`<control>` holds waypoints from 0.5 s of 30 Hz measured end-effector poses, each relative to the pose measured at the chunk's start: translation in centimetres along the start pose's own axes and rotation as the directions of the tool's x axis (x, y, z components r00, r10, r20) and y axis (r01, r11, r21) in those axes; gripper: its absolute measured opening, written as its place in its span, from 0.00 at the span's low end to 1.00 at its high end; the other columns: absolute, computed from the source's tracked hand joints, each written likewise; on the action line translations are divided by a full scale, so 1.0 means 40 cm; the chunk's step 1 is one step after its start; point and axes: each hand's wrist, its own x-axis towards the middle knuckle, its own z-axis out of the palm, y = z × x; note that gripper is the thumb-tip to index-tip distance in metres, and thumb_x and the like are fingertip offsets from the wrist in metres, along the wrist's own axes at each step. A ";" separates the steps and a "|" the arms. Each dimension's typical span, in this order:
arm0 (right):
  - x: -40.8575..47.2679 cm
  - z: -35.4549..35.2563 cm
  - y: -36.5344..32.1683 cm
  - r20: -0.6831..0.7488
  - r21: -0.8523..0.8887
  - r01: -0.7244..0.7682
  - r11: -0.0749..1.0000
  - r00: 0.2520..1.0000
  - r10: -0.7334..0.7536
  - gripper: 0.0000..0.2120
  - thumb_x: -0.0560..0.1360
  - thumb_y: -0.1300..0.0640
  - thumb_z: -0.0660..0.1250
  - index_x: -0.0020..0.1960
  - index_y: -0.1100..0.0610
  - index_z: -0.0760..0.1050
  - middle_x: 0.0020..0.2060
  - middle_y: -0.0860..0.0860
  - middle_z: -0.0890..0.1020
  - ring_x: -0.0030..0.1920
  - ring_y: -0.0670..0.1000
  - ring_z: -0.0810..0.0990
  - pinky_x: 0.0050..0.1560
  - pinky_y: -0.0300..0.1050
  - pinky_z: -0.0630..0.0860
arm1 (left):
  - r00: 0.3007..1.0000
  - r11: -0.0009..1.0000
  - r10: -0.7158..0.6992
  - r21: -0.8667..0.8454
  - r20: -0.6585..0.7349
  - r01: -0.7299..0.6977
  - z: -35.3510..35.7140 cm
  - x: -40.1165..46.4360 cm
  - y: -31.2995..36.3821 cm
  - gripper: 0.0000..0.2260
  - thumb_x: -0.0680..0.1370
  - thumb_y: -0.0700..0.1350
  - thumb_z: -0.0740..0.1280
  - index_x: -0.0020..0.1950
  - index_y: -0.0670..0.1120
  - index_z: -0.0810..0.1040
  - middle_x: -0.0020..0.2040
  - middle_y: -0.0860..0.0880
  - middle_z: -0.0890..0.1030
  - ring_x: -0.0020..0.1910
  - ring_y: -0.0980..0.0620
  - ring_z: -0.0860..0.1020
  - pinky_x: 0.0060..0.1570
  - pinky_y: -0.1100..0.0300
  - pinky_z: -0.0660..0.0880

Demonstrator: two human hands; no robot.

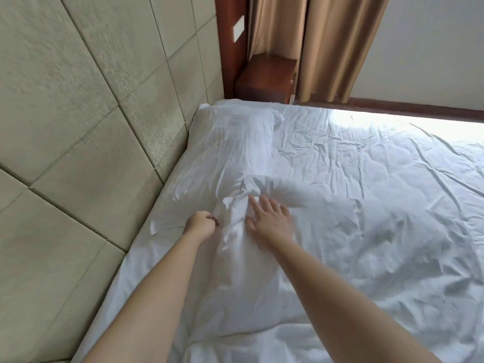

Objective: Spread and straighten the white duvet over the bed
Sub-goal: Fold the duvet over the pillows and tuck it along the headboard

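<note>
White duvet (pixel 340 192) bunches where the left hand (pixel 200 224) pinches a fold; right hand (pixel 269 218) presses flat (fingers spread), so tugging may drag wrinkles sideways.

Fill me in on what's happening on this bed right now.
A person is leaning over the bed and working on the white duvet near the padded headboard. The left hand pinches a bunched fold of the fabric, while the right hand lies flat with fingers spread, pressing the cloth just beside it. The duvet already covers the bed, but it is creased all over and lumpy around the hands. A wooden nightstand and tan curtains stand beyond the far corner.
</note>
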 end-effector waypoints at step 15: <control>0.274 0.176 0.067 0.170 0.083 -0.089 0.993 0.983 0.073 0.18 0.78 0.45 0.53 0.64 0.44 0.73 0.54 0.49 0.75 0.61 0.52 0.73 0.59 0.47 0.68 | 0.979 0.974 -0.066 0.203 -0.191 0.105 0.112 0.446 0.028 0.12 0.77 0.41 0.62 0.59 0.46 0.76 0.58 0.44 0.79 0.56 0.42 0.78 0.52 0.55 0.73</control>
